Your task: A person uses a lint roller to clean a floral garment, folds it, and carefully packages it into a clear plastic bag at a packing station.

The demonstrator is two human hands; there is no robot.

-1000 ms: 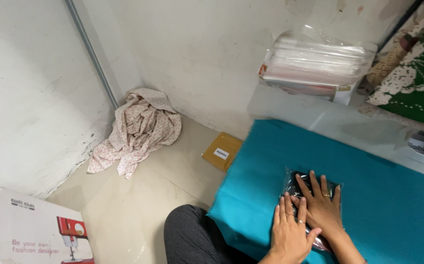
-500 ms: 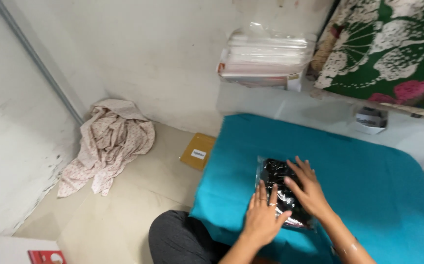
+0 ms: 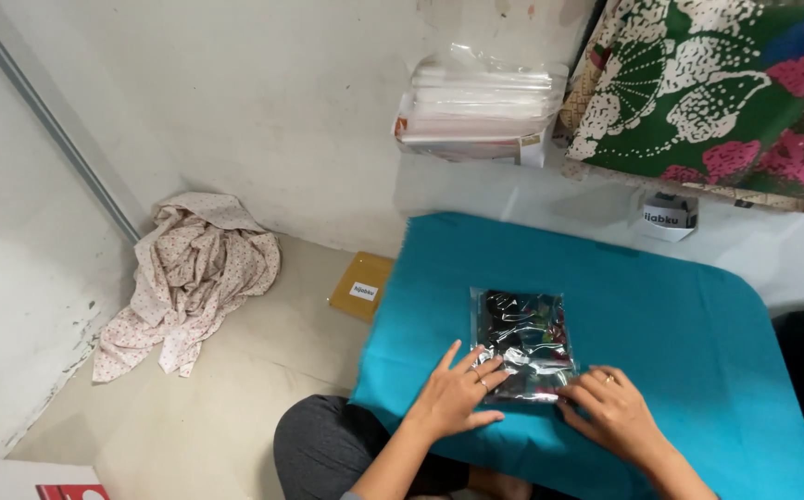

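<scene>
A clear plastic bag (image 3: 522, 343) holding a folded dark garment is shown lying flat at the centre of a teal cloth (image 3: 698, 315) spread over the desk. The bag's near edge is pressed by both hands: the left hand (image 3: 458, 398) at 7 o'clock of the bag, the right hand (image 3: 610, 412) at 5 o'clock, each open with fingers flat and nothing gripped. A stack of empty clear bags (image 3: 481, 106) is seen at 12 o'clock against the wall. A crumpled dotted cloth (image 3: 194, 273) and a flat brown envelope (image 3: 361, 287) are seen on the floor at 9 o'clock.
</scene>
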